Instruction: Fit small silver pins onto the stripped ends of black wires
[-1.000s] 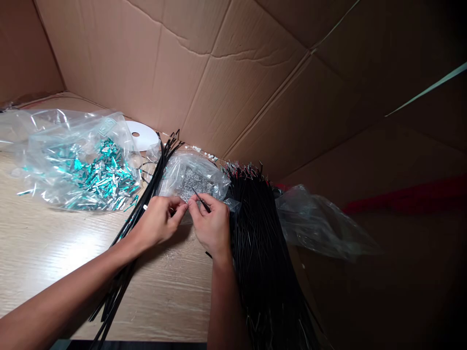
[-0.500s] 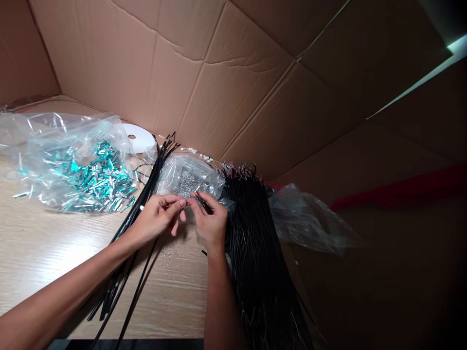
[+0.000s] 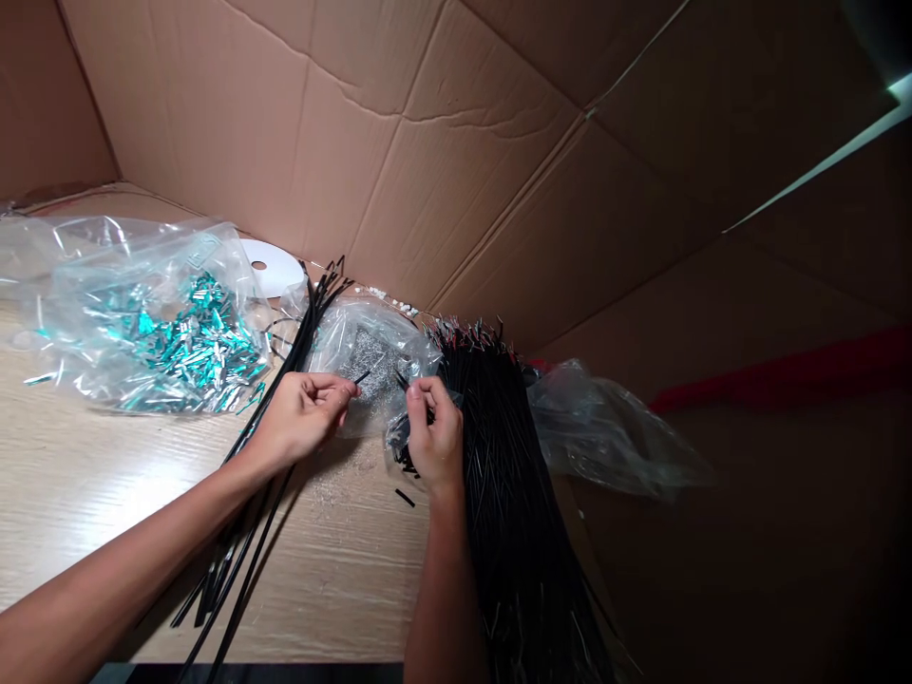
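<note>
- A wood table (image 3: 106, 494) sits inside big brown cardboard walls (image 3: 427, 142).
- The left hand (image 3: 303, 418) pinches the tip of one thin black wire (image 3: 271, 513). The fingers are closed tight on it. The wire runs back toward 7 o'clock, under the arm.
- The right hand (image 3: 431, 432) is at 3 o'clock from the left hand, near it but apart. Its fingers are curled shut on a short black piece (image 3: 400, 380); how firm that grip is, I cannot tell.
- Between the hands, at 12 o'clock, lies a clear bag of tiny silver bits (image 3: 374, 356).
- A big pile of black wires (image 3: 505, 513) lies at 3 o'clock, touching the right hand.
- A bag of shiny green bits (image 3: 171, 337) sits at 10 o'clock, well apart, with a white reel (image 3: 271, 266) behind it.
- A small black bit (image 3: 405, 497) lies loose on the table.
- The thin wire could slip from the pinch, since only the tip is held.
- The right wrist could drag pile wires off the table, because it rests on them.
</note>
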{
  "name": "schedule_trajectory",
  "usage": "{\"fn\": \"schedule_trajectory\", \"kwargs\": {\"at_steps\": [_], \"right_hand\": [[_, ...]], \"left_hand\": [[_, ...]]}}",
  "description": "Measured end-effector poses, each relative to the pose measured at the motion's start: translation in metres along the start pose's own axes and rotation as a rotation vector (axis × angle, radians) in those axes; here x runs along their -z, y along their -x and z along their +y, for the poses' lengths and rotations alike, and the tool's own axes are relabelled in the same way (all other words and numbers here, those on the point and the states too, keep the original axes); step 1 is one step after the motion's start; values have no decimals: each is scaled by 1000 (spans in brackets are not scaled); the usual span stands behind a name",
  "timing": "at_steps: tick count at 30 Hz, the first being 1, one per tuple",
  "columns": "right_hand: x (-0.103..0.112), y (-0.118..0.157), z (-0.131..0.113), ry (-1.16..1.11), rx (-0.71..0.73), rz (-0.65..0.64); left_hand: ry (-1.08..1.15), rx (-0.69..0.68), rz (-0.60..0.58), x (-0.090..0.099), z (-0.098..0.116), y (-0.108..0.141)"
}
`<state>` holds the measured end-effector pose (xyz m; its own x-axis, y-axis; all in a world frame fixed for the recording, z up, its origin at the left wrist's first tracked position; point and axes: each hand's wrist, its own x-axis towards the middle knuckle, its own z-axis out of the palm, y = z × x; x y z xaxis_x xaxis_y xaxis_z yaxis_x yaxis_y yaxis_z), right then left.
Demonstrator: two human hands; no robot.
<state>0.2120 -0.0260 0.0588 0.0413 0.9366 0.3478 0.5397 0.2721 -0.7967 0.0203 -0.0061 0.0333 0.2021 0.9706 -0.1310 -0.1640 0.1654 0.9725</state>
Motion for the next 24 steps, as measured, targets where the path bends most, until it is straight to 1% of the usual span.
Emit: {"fn": "schedule_trajectory", "kwargs": {"at_steps": [2, 6, 8, 10, 13, 15, 17, 20, 22, 24], "right_hand": [[-1, 0, 4, 48, 5, -40], [-14, -1, 8, 102, -13, -67], [-19, -1, 8, 150, -2, -69], [-21, -2, 6, 200, 19, -81], [-22, -3, 2, 230, 25, -120], [-23, -4, 0, 233, 5, -127], [-25, -5, -2, 239, -16, -131], [-27, -6, 1, 238, -46, -142], [-26, -7, 7, 194, -88, -154], [-22, -8, 13, 126, -146, -118]], "left_hand": [[14, 32, 2, 0, 2, 0], [4, 43, 1, -1, 0, 1], [-10, -1, -2, 0, -3, 1], [-63, -90, 1, 1, -6, 1], [-259, -230, 44, 1, -9, 3], [-402, -291, 82, 1, -11, 4], [-489, -326, 105, 0, -11, 5], [-542, -333, 116, -2, -12, 6], [-576, -325, 118, -2, -12, 5], [-611, -329, 129, -2, -12, 4]]}}
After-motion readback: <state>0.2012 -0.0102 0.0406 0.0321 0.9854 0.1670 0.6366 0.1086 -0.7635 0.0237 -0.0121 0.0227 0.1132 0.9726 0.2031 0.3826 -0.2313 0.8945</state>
